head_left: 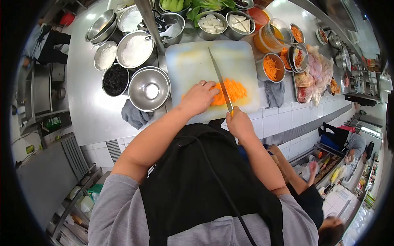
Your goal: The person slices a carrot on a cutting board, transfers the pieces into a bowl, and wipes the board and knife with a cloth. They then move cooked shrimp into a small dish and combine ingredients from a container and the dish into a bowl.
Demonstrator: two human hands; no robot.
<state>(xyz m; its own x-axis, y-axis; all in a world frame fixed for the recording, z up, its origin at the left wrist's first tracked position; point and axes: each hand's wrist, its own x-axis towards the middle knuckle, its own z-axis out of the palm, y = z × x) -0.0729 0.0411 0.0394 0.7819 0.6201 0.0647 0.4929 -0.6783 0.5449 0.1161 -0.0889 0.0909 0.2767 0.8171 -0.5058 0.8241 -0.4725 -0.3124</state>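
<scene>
My right hand [241,124] is wrapped round the orange handle of a long kitchen knife [218,74]. Its blade points away from me across a white cutting board [184,61], with the edge among the carrot pieces. Curled over the uncut side of the carrot [218,99] is my left hand [200,97], its fingers pressing it down just left of the blade. Carrot strips [234,89] lie fanned out to the right of the knife. The part of the carrot beneath my left fingers is hidden.
An empty steel bowl [149,89] and a grey cloth [136,115] sit left of the board. A bowl of carrot shreds [271,68] and another cloth [275,93] are at its right. A metal post [150,24] rises behind. Other people stand at both sides.
</scene>
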